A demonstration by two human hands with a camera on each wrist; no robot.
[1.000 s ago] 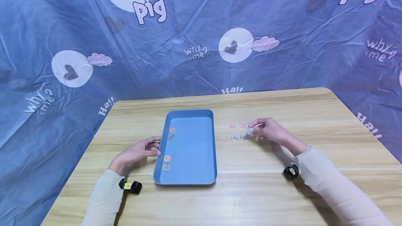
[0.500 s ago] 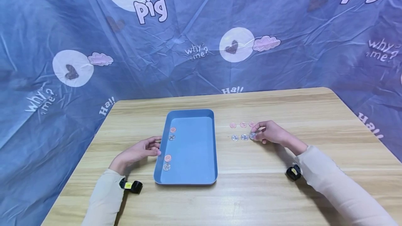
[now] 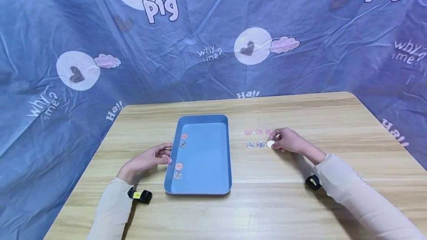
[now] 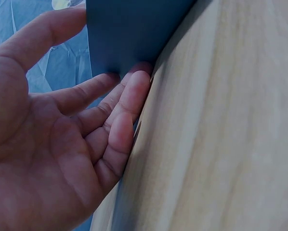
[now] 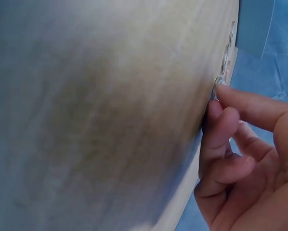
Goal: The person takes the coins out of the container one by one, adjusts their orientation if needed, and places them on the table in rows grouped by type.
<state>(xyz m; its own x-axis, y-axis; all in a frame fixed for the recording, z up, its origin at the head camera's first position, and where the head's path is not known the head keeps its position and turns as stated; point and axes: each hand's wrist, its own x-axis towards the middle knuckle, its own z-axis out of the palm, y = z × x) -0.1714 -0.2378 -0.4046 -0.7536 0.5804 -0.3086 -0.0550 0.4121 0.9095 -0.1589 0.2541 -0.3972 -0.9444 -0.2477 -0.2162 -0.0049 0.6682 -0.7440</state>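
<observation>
Silvery disc (image 3: 270, 144): my right hand (image 3: 289, 141) is pinching it between thumb and finger, just right of two similar discs (image 3: 260, 145). My left hand (image 3: 149, 160) is resting relaxed fingers against the left wall of the blue tray (image 3: 205, 160).

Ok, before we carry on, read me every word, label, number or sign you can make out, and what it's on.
"pig": twice on the blue cloth.
"why me?": three times, same cloth.
"Ha!!": three times, lower on the cloth.
Yellow labels on the wrist cameras: too small to read.
Discs: any lettering is too small to read.
</observation>
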